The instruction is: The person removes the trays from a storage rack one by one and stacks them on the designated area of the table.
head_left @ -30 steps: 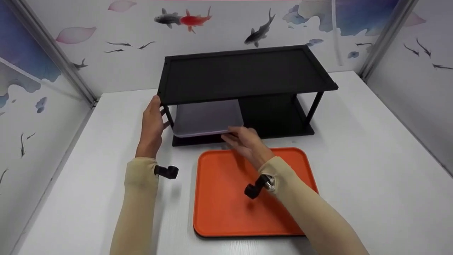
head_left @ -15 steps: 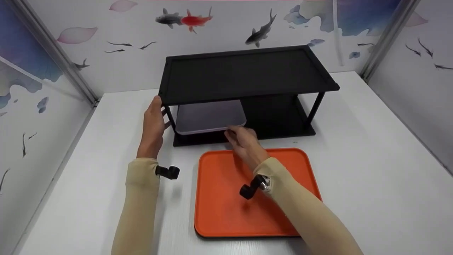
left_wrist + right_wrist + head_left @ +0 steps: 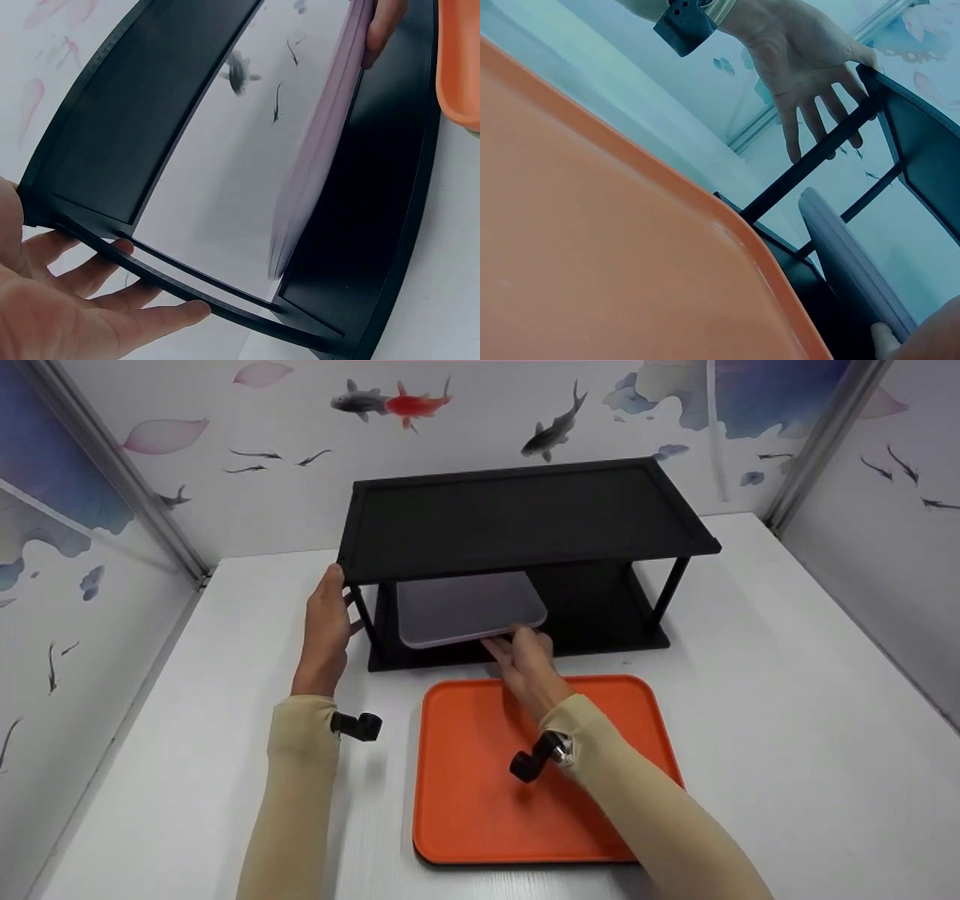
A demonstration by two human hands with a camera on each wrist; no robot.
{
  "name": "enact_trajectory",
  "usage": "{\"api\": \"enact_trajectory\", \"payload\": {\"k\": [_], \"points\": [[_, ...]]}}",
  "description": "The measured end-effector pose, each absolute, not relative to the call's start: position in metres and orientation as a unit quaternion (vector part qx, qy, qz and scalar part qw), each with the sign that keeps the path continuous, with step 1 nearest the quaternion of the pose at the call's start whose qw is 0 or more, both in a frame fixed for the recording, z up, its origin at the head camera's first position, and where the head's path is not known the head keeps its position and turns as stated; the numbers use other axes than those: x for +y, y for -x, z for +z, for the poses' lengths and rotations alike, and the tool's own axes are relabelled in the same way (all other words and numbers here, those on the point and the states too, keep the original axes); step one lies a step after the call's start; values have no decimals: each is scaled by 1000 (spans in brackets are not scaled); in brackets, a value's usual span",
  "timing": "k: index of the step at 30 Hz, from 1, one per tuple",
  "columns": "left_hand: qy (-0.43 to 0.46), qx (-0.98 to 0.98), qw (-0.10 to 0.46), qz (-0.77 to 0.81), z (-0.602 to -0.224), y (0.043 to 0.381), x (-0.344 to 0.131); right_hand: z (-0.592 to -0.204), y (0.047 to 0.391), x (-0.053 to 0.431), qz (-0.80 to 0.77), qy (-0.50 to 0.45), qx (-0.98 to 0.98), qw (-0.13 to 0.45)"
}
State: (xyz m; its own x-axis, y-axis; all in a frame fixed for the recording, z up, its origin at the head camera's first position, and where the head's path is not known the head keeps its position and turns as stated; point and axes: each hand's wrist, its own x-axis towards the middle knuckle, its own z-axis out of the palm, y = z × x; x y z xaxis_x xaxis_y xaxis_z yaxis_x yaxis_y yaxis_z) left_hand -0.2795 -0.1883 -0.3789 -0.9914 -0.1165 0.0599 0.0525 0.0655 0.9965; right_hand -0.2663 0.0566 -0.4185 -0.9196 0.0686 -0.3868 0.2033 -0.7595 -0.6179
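A pale purple rectangular tray (image 3: 469, 611) with rounded corners is between the two levels of a black two-tier shelf (image 3: 525, 521); its front edge is tilted, the right side higher. My right hand (image 3: 529, 664) pinches that front edge, thumb on top and fingers below. In the left wrist view, the purple tray (image 3: 319, 150) shows lines along its side, and its end is close to the lower level. My left hand (image 3: 325, 630) touches the shelf's left end. Its fingers are spread and fairly straight against the left front post (image 3: 810, 172), the thumb near the upper corner.
An orange tray (image 3: 465, 780) lies on the white table (image 3: 795, 675) in front of the shelf, below my right forearm, with a dark edge showing under it. Patterned wall panels (image 3: 247, 510) stand behind and at both sides. A small black camera (image 3: 360, 726) sits at my left wrist.
The purple tray has moved to the right inside the shelf, away from the left post, and tilted a little. My right hand went with it. My left hand stays at the shelf's end.
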Motion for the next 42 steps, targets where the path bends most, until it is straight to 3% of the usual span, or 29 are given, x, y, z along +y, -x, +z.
{"api": "enact_trajectory", "payload": {"k": [42], "points": [[-10,-718,67,-692,-381,280,-190,-413,249,106,-872,-123,472,36]]}}
